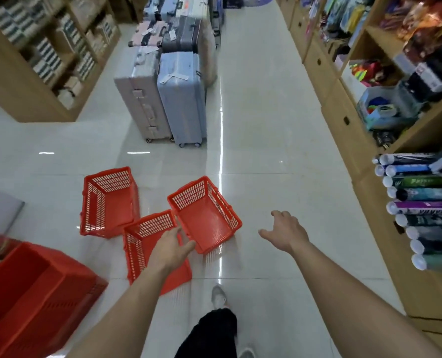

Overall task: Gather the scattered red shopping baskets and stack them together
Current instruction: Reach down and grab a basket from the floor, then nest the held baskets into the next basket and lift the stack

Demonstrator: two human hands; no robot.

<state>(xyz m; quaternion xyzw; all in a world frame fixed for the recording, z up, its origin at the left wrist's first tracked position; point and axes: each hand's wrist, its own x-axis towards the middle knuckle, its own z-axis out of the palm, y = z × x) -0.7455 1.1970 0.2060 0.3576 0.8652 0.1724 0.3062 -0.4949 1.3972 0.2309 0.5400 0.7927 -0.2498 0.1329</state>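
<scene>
Three red mesh shopping baskets stand upright on the shiny tiled floor: a left basket (pixel 108 202), a middle basket (pixel 147 244) and a right basket (pixel 207 218). A larger red basket (pixel 34 298) sits at the bottom left, close to me. My left hand (pixel 170 248) reaches out over the middle basket, fingers spread, fingertips near the right basket's near corner, holding nothing. My right hand (pixel 284 232) hovers open above bare floor to the right of the right basket.
Upright suitcases (pixel 163 94) stand in a row behind the baskets. Wooden shelves (pixel 34 55) line the left; shelving and cardboard boxes (pixel 343 117) with rolled posters (pixel 418 202) line the right. A wide floor aisle (pixel 266 125) runs ahead. My shoe (pixel 218 297) is below.
</scene>
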